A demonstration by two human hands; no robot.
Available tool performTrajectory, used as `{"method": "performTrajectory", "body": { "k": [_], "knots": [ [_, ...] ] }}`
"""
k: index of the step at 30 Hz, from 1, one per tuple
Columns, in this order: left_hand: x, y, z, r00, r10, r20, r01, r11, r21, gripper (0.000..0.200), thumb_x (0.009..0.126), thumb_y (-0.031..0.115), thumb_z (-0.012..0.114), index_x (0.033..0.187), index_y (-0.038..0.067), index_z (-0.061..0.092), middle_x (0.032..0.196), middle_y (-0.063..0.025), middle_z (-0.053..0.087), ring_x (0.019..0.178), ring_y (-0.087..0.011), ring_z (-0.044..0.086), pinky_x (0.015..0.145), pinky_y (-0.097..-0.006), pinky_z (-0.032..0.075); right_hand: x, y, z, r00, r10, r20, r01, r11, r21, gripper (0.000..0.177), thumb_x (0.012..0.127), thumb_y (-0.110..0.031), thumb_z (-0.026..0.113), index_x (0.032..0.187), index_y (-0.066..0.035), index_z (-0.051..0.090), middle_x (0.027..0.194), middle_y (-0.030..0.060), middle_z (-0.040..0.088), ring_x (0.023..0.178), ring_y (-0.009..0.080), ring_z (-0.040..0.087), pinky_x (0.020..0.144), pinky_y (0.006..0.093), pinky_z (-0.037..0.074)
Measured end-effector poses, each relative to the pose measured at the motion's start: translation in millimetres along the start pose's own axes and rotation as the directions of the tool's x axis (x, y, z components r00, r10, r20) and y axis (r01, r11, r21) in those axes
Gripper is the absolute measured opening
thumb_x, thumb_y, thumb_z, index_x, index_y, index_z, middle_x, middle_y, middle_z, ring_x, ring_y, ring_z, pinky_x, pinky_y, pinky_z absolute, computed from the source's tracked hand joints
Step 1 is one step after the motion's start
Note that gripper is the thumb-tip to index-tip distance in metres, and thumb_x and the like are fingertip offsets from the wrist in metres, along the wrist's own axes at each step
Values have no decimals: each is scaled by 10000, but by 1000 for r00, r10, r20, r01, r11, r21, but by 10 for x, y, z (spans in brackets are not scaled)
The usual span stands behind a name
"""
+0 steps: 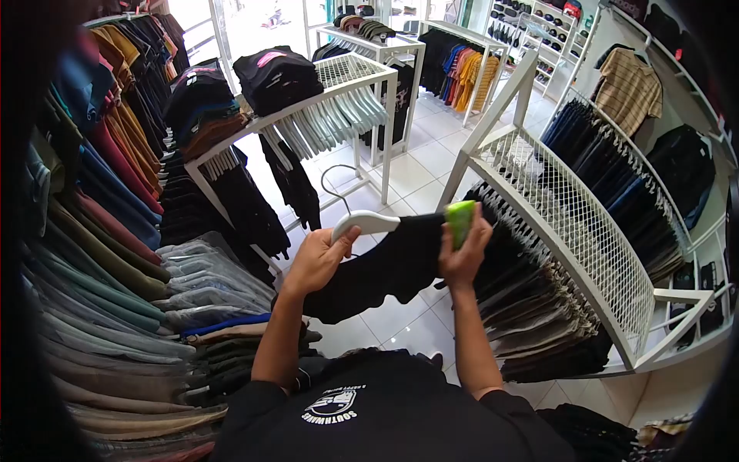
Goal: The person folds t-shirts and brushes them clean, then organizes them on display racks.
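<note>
At the centre of the frame, the left hand (314, 260) is closed on one shoulder of a white hanger (376, 223), thumb on top, the metal hook pointing up. A black garment (385, 269) hangs on this hanger, spread between the two hands. Just right of centre, the right hand (464, 260) is wrapped around a lime-green object (459, 219), its kind unclear, beside the garment's far end; whether the fingers also grip the cloth, I cannot tell.

Below, at bottom centre, is the wearer's black T-shirt (416, 412) with a white print. Above the hands, left of centre, a white display rack (389, 135) carries folded black T-shirts (277, 81) on top and a row of pale hangers (331, 123) beneath. On the right, a mesh-topped rack (627, 304) stands over hung trousers (539, 308). Plastic-covered garments (212, 273) lie at centre left; a checked shirt (631, 85) hangs upper right.
</note>
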State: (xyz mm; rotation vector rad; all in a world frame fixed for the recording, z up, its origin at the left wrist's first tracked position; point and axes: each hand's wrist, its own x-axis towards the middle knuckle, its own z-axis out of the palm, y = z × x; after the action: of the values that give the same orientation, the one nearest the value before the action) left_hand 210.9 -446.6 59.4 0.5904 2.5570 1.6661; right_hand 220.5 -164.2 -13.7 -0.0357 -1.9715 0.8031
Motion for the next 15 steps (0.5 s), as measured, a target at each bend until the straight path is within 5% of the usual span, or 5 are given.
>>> {"method": "performTrajectory", "body": {
  "k": [3, 7, 9, 11, 15],
  "knots": [
    [-59, -103, -85, 994, -32, -105, 31, 999, -20, 606, 1026, 525, 579, 699, 16, 621, 560, 1, 471, 541, -82, 438, 508, -308, 351, 37, 419, -85, 920, 390, 51, -369, 901, -230, 640, 1004, -331, 649, 1527, -36, 424, 1236, 218, 509, 1108, 378, 588, 945, 439, 498],
    [-102, 36, -60, 995, 21, -95, -22, 1000, -10, 417, 996, 407, 671, 860, 18, 727, 584, -15, 536, 569, -81, 484, 538, -303, 397, 22, 40, -220, 964, 265, -23, -266, 961, -77, 644, 991, -340, 668, 1514, -37, 447, 1235, 211, 519, 1119, 381, 581, 976, 447, 477],
    [-82, 121, 7, 995, 49, -89, -50, 999, -6, 343, 980, 364, 704, 934, 29, 761, 594, -22, 562, 581, -81, 502, 552, -303, 416, 56, -378, -232, 994, 0, 108, -11, 995, 95, 704, 950, -322, 726, 1518, -24, 435, 1187, 208, 514, 1075, 374, 594, 933, 451, 503],
    [-46, 105, 50, 998, 60, -33, -59, 997, 45, 278, 952, 323, 741, 1048, 65, 774, 619, -48, 605, 588, -91, 524, 574, -310, 444, 12, -599, -210, 967, -44, 251, 7, 989, 147, 717, 936, -312, 743, 1519, -27, 437, 1183, 205, 510, 1065, 370, 591, 942, 452, 501],
    [-106, 156, -3, 988, 142, -66, -130, 978, 164, 266, 924, 311, 761, 990, 53, 763, 655, -93, 644, 557, -197, 588, 565, -338, 456, -2, 47, 51, 992, 122, 41, -123, 992, 37, 668, 968, -312, 705, 1514, -36, 436, 1210, 218, 508, 1093, 389, 585, 936, 452, 500]
  ]
}}
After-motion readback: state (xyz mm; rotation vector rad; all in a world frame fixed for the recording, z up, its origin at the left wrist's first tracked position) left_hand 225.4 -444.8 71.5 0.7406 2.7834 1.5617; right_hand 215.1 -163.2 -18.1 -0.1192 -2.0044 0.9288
